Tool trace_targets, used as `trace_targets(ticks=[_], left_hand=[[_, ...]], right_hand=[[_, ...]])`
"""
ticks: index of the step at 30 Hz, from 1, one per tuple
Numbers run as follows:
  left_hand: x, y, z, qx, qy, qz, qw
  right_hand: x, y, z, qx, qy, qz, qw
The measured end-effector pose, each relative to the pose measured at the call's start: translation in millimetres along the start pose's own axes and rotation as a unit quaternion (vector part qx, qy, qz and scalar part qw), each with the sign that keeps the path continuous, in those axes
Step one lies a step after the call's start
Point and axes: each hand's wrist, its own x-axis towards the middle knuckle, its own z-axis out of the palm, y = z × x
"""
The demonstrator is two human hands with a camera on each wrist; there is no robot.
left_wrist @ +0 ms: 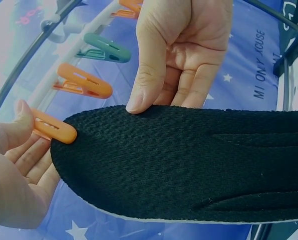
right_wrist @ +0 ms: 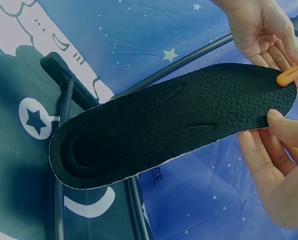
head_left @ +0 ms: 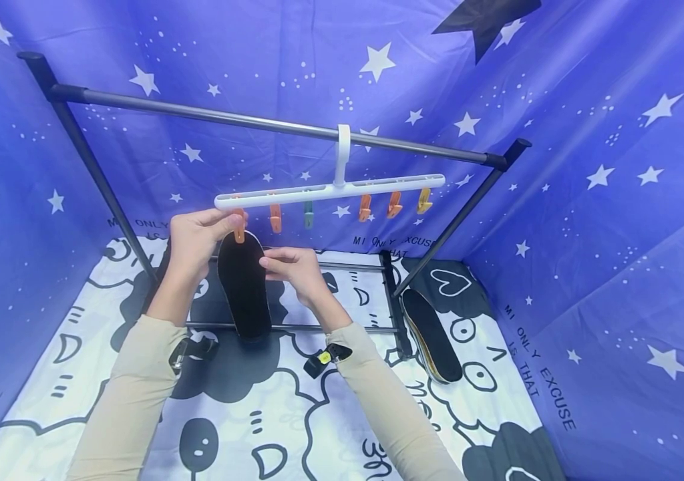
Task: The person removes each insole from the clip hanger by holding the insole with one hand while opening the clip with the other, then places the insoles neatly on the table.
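Note:
A black shoe insole (head_left: 244,284) hangs upright below the left end of a white clip hanger (head_left: 294,197). The endmost orange clothespin (left_wrist: 56,127) overlaps the insole's upper edge. My left hand (head_left: 192,244) pinches this clothespin, thumb on its near side and fingers behind. With thumb and fingers, my right hand (head_left: 296,270) holds the insole's side edge near the top, as the right wrist view also shows the right hand (right_wrist: 283,175) doing. The insole's lower end hangs free.
The hanger hooks over a dark metal rack's bar (head_left: 246,121). More clips hang along it, including a green clothespin (head_left: 308,214) and a yellow clothespin (head_left: 424,200). Another insole (head_left: 432,337) lies on the patterned cloth at right, beside the rack's foot (head_left: 401,341).

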Motion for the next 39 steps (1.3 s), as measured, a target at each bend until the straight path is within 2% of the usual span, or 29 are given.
trace_targets(ticks=[7,15,24,39], left_hand=[[1.3,0.8,0.5,-0.006,0.011,-0.02,0.9997],[1.7,0.3,1.0,-0.017,0.016,-0.025,0.9994],[3.5,0.7,0.7,-0.059,0.015,-0.037,0.9975],[3.4,0.1,1.4,-0.065,0.018,-0.044,0.9967]], right_hand=[[1.3,1.8,-0.4,0.003,-0.002,-0.002,1.0],[1.1,2.2,-0.3,0.005,-0.001,-0.003,1.0],[0.6,2.0,-0.6,-0.003,0.001,0.003,1.0],[-0.8,2.7,-1.3,0.001,-0.002,-0.002,1.0]])
